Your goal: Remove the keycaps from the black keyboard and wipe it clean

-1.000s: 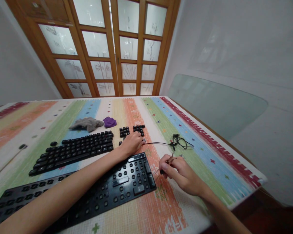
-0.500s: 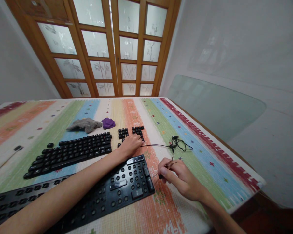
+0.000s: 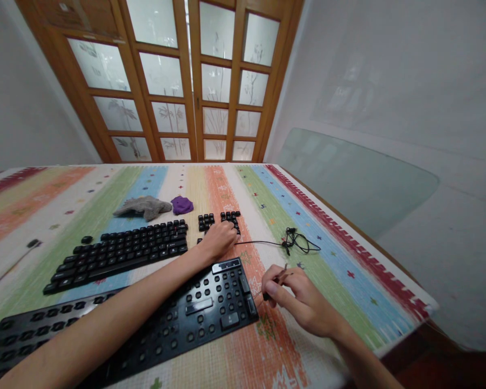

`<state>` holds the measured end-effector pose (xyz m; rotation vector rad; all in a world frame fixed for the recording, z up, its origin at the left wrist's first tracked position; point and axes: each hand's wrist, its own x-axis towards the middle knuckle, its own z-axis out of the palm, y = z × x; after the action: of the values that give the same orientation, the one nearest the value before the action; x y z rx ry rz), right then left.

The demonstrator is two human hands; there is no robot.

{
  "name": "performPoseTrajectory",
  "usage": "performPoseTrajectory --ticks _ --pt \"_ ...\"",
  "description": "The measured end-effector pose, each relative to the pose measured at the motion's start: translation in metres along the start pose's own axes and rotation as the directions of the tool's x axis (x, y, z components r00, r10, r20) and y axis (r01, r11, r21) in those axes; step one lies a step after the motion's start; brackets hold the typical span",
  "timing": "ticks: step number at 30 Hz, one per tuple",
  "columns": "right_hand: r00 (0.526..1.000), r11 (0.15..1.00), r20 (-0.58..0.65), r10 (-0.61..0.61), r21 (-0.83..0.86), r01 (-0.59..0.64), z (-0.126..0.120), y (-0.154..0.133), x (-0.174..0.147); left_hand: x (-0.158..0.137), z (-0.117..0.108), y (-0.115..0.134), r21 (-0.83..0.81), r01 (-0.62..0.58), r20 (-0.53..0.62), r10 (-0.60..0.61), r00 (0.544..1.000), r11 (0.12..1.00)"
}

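Observation:
My left hand (image 3: pixel 220 239) reaches across the keyboard base to the loose black keycaps (image 3: pixel 206 220) set out in a block. Its fingers are closed and bent down at the block's right side, the tips partly hidden, seemingly on a keycap. Low at the right, my right hand (image 3: pixel 297 297) is closed around a small keycap puller (image 3: pixel 266 296) with a dark end and thin wire, just off the base's right edge. The black keyboard base (image 3: pixel 166 308) lies under my left forearm, most key posts bare, with a few long keys still on it.
Beyond the base, many black keycaps (image 3: pixel 125 251) lie in keyboard order. A grey cloth (image 3: pixel 143 206) and a purple lump (image 3: pixel 182 205) sit behind them. A coiled black cable (image 3: pixel 297 241) lies right of my left hand. A thin brush-like stick (image 3: pixel 32 244) is far left.
The view has shifted slightly. Both hands stay in nearly the same places, the left at the keycap block and the right beside the keyboard base.

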<state>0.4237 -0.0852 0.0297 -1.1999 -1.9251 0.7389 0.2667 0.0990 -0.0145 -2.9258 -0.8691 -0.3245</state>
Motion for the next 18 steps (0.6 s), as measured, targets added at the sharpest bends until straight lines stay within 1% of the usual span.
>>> performPoseTrajectory --ticks 4,6,9,10,11,12,13,16,18 --pt "1.000 1.000 0.001 0.008 -0.007 -0.008 0.001 0.000 -0.002 0.003 0.001 0.000 -0.017 0.009 -0.022 -0.009 1.000 1.000" --pt "1.000 1.000 -0.020 -0.003 -0.014 0.002 0.001 0.000 -0.003 0.002 -0.001 0.000 -0.028 0.013 -0.033 -0.014 0.999 1.000" --pt "0.996 0.996 -0.076 -0.037 -0.085 0.031 -0.001 -0.005 -0.004 -0.008 -0.009 0.000 -0.047 0.021 -0.055 -0.023 0.998 0.999" --pt "0.996 0.992 -0.077 -0.049 -0.117 0.040 -0.001 -0.007 -0.004 -0.014 -0.013 0.001 -0.064 0.018 -0.070 -0.022 0.997 0.998" --pt "0.996 0.988 -0.061 -0.058 -0.146 0.048 -0.001 -0.010 -0.003 -0.022 -0.018 0.003 -0.099 0.001 -0.088 -0.009 0.996 0.995" --pt "0.998 0.984 -0.029 -0.060 -0.169 0.054 -0.001 -0.012 -0.003 -0.032 -0.023 0.005 -0.147 -0.010 -0.121 -0.008 0.993 0.989" --pt "0.998 0.981 0.017 -0.056 -0.186 0.058 0.000 -0.013 -0.003 -0.043 -0.029 0.009 -0.204 -0.046 -0.129 0.019 0.991 0.978" --pt "0.986 0.967 0.164 -0.033 -0.243 0.073 0.008 -0.013 -0.001 -0.080 -0.046 0.025 -0.372 -0.087 -0.118 0.045 0.992 0.924" --pt "0.968 0.942 0.248 -0.037 -0.315 0.117 0.014 -0.010 0.001 -0.103 -0.053 0.038 -0.461 -0.056 -0.060 0.032 0.998 0.885"
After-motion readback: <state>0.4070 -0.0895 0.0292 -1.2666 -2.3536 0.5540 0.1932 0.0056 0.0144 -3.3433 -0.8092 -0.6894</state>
